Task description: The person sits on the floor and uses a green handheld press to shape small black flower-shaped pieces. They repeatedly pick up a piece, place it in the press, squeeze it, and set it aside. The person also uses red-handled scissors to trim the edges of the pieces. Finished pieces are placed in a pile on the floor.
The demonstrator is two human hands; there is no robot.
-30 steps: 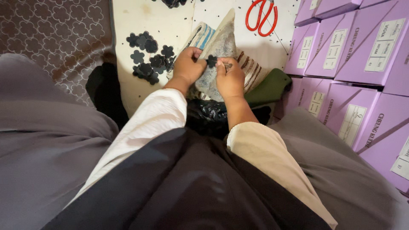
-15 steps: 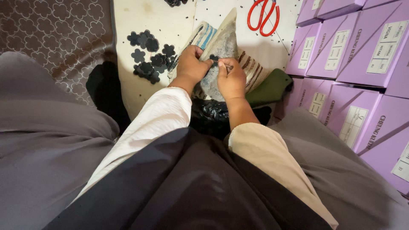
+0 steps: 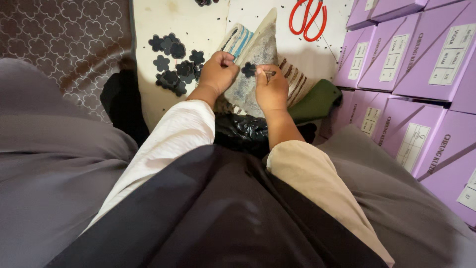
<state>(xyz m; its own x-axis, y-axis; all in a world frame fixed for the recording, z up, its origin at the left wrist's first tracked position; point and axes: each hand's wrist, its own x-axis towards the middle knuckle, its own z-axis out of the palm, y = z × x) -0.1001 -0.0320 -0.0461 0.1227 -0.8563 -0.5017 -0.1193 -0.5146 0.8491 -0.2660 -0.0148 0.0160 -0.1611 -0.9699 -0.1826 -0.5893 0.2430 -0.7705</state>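
Left hand: curled shut, fingertips pinching the edge of the small flat black flower-shaped cutout from its left side.
Right hand: closed round a thin dark tool, its tip at the cutout; what kind of tool I cannot tell.
Cutout: held up between both hands, just above the grey speckled cloth pouch on the pale work surface.
Handling: looks thin, light and bendy, so best pinched by a petal edge with a gentle grip; a hard squeeze would likely fold it.
Nearby: a loose pile of black flower cutouts to the left, red-handled scissors beyond, stacked lilac cardboard boxes on the right.
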